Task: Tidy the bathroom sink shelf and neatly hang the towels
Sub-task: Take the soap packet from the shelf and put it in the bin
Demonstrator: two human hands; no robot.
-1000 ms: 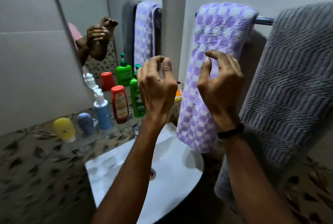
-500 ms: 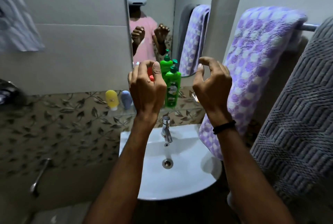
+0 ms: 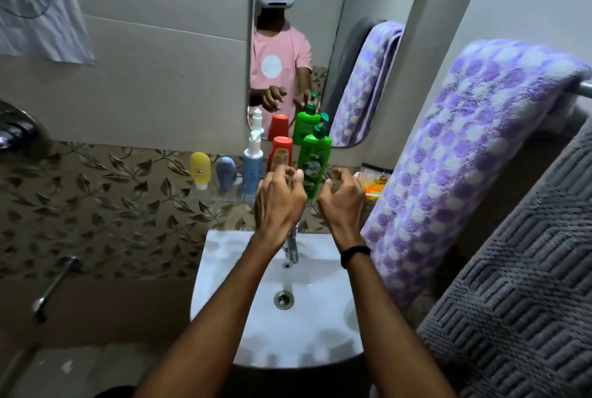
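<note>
- Bathroom corner with pale wall tiles above a band of leaf-patterned tile, a white sink (image 3: 224, 272) below and a glass shelf (image 3: 221, 196) running along the wall above it.
- Left hand (image 3: 279, 202), raised over the sink, fingers curled loosely, holding nothing.
- Right hand (image 3: 343, 202), beside it, also half-curled and empty; a black band circles the wrist.
- Between and behind the hands stands a green pump bottle (image 3: 315, 160) on the shelf, its lower part hidden by the fingers.
- To its left in a row: a red bottle (image 3: 282, 152), partly covered by the left hand, a blue pump bottle (image 3: 253, 166), a small blue-grey tube (image 3: 226, 171) and a yellow tube (image 3: 200, 168). Their contents cannot be seen.
- At the shelf's right end lies an orange packet (image 3: 374, 187), its label too small to read.
- A purple checked towel (image 3: 448, 166) hangs over a rail on the right, and a grey towel (image 3: 519, 301) hangs nearer, cut off by the frame edge.
- A mirror (image 3: 320, 45) reflects the bottles and towels.
</note>
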